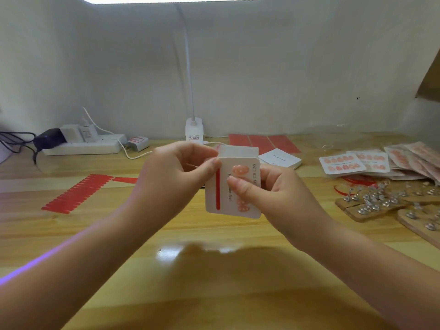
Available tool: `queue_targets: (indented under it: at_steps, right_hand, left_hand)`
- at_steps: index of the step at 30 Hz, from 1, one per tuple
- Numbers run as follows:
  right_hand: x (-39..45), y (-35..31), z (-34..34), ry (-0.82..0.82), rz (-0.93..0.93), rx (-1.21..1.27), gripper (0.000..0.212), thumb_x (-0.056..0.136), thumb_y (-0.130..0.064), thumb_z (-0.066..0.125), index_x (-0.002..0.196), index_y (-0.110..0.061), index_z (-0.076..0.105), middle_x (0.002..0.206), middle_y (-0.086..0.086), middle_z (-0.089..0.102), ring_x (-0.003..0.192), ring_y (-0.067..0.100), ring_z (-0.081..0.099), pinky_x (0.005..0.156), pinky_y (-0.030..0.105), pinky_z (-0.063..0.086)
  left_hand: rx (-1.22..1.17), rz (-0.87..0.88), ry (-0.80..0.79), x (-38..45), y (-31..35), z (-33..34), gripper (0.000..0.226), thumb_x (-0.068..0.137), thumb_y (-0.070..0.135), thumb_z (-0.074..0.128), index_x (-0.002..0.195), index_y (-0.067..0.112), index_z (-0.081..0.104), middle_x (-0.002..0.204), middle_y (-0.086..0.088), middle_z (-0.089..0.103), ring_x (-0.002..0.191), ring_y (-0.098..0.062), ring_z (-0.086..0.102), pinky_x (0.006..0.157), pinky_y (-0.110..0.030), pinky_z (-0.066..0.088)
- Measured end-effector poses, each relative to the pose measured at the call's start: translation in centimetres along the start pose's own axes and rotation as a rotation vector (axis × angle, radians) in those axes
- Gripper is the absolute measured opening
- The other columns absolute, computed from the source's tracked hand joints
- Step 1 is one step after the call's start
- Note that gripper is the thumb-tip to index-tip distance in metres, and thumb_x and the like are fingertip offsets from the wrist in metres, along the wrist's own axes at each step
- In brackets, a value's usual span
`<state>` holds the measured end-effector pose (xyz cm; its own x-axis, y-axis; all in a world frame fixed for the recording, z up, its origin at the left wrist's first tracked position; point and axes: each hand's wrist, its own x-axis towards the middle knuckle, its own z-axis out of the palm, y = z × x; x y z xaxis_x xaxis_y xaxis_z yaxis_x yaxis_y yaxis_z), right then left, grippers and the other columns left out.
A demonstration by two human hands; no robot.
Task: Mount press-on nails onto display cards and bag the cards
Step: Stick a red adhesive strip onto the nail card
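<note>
The two forearms reach in from the bottom edge over the wooden table [214,277], and between them both hands hold a white display card [238,210] upright above the tabletop. The right hand [269,198] pinches the card's right side, thumb pressed on its face and the other digits behind. The left hand [176,172] is closed at the card's top left corner, thumb and forefinger meeting at the upper end of a red strip [217,189] that runs down the card's left side; whether they pinch the strip or only the card edge cannot be told. Pink press-on nails [239,171] sit on the card just above and below the right thumb.

Just behind the grip stand a white lamp base [194,131] and a stack of blank cards [281,158]. Well to the right of the grip lie finished cards [341,163] and, beyond them, bagged cards [414,158]; nearer, wooden boards with metal stands [371,203]. To the left of the grip lies a row of red strips [76,194]; far back left, a power strip [83,146].
</note>
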<state>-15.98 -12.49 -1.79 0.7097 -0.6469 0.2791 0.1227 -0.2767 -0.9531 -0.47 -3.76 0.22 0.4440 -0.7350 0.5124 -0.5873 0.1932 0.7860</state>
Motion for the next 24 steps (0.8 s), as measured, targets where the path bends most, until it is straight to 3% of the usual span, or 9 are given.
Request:
queue_targets:
  at_steps: [5,9,15,20,24]
  right_hand:
    - [-0.28,0.02,0.33,0.026,-0.031,-0.019,0.011,0.09,-0.017,0.065,0.094,-0.012,0.074,0.088,0.011,0.075,0.084,0.024,0.072,0.079,0.036,0.059]
    - [-0.46,0.13,0.54,0.024,-0.024,-0.031,0.015,0.089,-0.019,0.065,0.094,-0.007,0.073,0.089,0.016,0.073,0.086,0.03,0.07,0.08,0.045,0.056]
    - [-0.61,0.21,0.77,-0.005,-0.019,-0.024,0.011,0.088,-0.017,0.066,0.093,-0.011,0.073,0.087,0.01,0.075,0.084,0.026,0.072,0.08,0.042,0.058]
    - [-0.5,0.27,0.64,0.013,-0.002,-0.001,0.006,0.087,-0.016,0.067,0.089,-0.017,0.073,0.087,0.008,0.075,0.083,0.024,0.072,0.078,0.038,0.059]
    - [-0.48,0.28,0.62,0.003,-0.012,-0.004,0.008,0.088,-0.017,0.068,0.086,-0.022,0.073,0.085,0.004,0.076,0.081,0.019,0.073,0.078,0.036,0.059]
  left_hand:
    - [-0.23,-0.122,-0.007,-0.27,-0.05,0.45,0.019,0.082,0.007,0.072,0.087,0.025,0.072,0.075,0.009,0.075,0.065,0.0,0.068,0.053,-0.009,0.047]
    - [-0.164,-0.105,0.042,-0.48,-0.27,0.75,0.022,0.082,0.009,0.072,0.088,0.03,0.072,0.079,0.011,0.075,0.067,0.001,0.067,0.057,-0.011,0.048]
    - [0.011,-0.016,0.083,-1.02,-0.6,1.09,0.022,0.084,0.012,0.066,0.101,0.025,0.073,0.079,0.021,0.072,0.067,0.003,0.065,0.063,-0.012,0.053]
    - [-0.126,-0.083,0.065,-0.57,-0.79,0.88,0.035,0.092,0.0,0.053,0.095,0.03,0.071,0.077,0.017,0.073,0.067,-0.005,0.069,0.056,-0.017,0.054]
    - [-0.101,-0.037,0.011,-0.78,-0.69,1.06,0.032,0.087,0.008,0.067,0.094,0.039,0.067,0.078,0.021,0.072,0.066,0.001,0.067,0.06,-0.014,0.052]
